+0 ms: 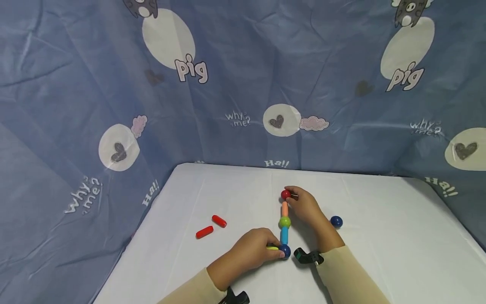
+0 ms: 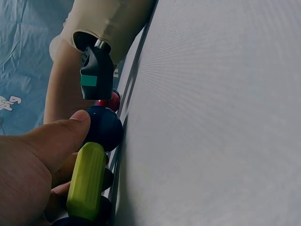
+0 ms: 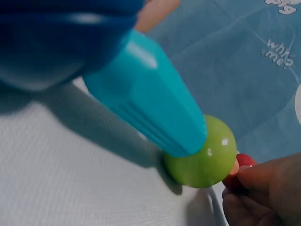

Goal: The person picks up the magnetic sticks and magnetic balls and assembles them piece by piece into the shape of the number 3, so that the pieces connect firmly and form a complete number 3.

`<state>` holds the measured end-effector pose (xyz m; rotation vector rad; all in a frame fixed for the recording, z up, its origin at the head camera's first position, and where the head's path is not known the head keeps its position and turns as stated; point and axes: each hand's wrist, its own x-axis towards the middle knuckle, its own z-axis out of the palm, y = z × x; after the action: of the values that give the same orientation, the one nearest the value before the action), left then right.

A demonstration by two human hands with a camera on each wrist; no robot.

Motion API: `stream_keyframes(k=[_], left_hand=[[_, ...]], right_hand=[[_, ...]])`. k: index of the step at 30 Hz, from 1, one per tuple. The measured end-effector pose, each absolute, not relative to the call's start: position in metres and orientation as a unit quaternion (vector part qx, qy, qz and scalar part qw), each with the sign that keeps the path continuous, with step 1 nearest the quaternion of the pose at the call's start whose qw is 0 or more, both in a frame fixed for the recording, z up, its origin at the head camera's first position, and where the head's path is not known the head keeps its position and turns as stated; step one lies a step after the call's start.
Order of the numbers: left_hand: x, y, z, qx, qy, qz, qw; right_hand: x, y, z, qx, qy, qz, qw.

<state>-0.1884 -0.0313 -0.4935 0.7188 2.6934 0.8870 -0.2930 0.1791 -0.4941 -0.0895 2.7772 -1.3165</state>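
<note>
- Nearest: your left hand (image 1: 254, 249) pinches the navy ball (image 1: 284, 251), thumb pressed on its glossy curve; the yellow rod (image 1: 272, 248), ribbed lengthwise, runs back from it past your fingers, another dark ball partly visible at its rear end.
- Beyond it: the blue rod (image 1: 284, 235), smooth-faced with fine grooves, meets the navy ball and the green ball (image 1: 284, 222), shiny and round. These appear joined.
- Off the line: two red rods (image 1: 204, 232) lie to your left, a loose ball (image 1: 336, 221), navy, to your right. These appear unused.
- Further: the orange rod (image 1: 284, 209) extends from the green ball, in line.
- Far end: your right hand (image 1: 303, 204) pinches the red ball (image 1: 285, 194) at the orange rod's tip; full seating cannot be confirmed.
- Behind: wrinkled, printed blue cloth (image 1: 243, 63).
</note>
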Motion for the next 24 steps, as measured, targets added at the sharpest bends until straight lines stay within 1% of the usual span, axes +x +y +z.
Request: stream_keyframes(k=[5,10,15,24], left_hand=[[-0.187,-0.032,-0.496,0.241,0.913,0.308,0.116],[-0.188,-0.031,-0.493,0.234,0.916,0.306,0.115],[-0.188,-0.031,-0.493,0.226,0.919,0.3,0.116],[-0.188,-0.031,-0.494,0.242,0.918,0.296,0.104]], right_hand=[[-0.29,0.18,-0.503,-0.037,0.907,-0.418,0.038],[-0.293,0.182,-0.504,-0.044,0.912,-0.407,0.028],[-0.294,0.182,-0.505,-0.055,0.914,-0.4,0.032],[-0.294,0.182,-0.507,-0.076,0.916,-0.392,0.034]])
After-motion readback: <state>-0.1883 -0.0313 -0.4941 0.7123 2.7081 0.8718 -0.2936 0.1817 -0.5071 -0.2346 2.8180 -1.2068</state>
